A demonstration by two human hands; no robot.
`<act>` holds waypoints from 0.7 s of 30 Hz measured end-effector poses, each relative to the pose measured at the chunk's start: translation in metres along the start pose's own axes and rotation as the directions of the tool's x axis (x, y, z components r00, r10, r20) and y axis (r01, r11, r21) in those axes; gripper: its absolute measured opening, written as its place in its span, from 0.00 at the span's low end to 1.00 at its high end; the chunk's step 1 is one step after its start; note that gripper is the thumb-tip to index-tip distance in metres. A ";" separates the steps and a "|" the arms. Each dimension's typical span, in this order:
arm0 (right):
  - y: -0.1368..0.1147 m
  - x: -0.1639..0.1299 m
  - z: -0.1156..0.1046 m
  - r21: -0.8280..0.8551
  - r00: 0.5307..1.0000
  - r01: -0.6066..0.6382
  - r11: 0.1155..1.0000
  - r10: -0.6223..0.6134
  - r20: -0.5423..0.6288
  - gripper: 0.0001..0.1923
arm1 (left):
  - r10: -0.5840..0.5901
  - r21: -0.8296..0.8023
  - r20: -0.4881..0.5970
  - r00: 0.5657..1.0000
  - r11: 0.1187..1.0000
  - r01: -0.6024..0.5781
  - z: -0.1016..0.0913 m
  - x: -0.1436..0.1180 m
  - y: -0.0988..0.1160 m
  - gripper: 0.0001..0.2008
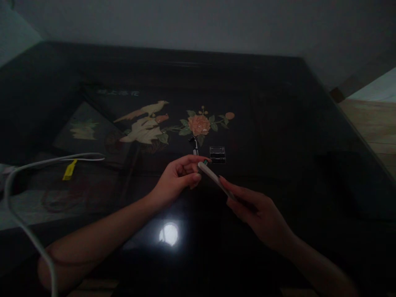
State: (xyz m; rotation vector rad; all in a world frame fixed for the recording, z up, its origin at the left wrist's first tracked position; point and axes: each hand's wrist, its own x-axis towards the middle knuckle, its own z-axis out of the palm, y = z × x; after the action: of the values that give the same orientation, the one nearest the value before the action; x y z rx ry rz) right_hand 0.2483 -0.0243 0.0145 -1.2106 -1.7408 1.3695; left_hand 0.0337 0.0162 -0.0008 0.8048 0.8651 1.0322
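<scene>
Head view, only one here, dim: right hand point(255, 208), right of centre, has a pale slim object point(213, 176) closed between thumb and fingers at its lower-right end; the rest sticks out toward frame centre, slanting up-left, seen nearly edge-on. Looks light and stiff, probably smooth plastic or similar, so maybe a bit slippery; not obviously fragile. Good hold: the lower-right end, where the fingers are, or pinched across its thin edges. Left hand point(177, 175), just left of centre, fingers curled, thumb and index a little apart; index tip is at a small green piece point(205, 162) by the object's upper-left end. Can't tell if that piece is pinched or just touched, or if it joins the pale object. It looks tiny and light, likely rigid; fingertip pinch at the sides would suit. Just above the hands, near frame centre, a small clear case point(218, 155) with dark strips and a black-and-white item point(195, 146) lie on the glossy dark tabletop point(278, 123). White cable point(29, 231) with yellow tag point(69, 170) at left of frame, well apart from the grip.
</scene>
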 end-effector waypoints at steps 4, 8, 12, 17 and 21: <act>0.004 0.003 -0.001 -0.040 0.999 0.014 0.999 -0.016 -0.052 0.22 | -0.001 -0.005 0.001 1.000 1.000 0.001 -0.002 0.000 -0.003 0.24; 0.006 0.004 -0.002 -0.065 0.996 0.022 0.998 -0.028 -0.086 0.22 | -0.007 -0.008 0.002 1.000 1.000 0.007 -0.002 -0.001 -0.004 0.25; 0.005 0.005 -0.002 -0.066 0.994 0.043 0.997 -0.049 -0.100 0.22 | -0.011 -0.009 -0.016 1.000 1.000 0.011 -0.002 -0.001 -0.003 0.26; 0.002 0.002 -0.001 -0.058 0.997 0.062 0.996 -0.065 -0.048 0.23 | 0.002 -0.005 0.016 1.000 1.000 -0.002 0.000 0.000 0.000 0.25; 0.001 -0.001 0.001 -0.040 0.996 0.089 0.995 -0.090 -0.009 0.24 | 0.018 -0.043 0.039 0.999 0.999 -0.016 0.001 0.001 0.001 0.23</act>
State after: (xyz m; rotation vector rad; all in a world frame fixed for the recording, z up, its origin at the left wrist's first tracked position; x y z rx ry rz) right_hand 0.2483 -0.0253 0.0134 -1.1445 -1.8002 1.2797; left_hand 0.0343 0.0171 -0.0002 0.7949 0.8018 1.0434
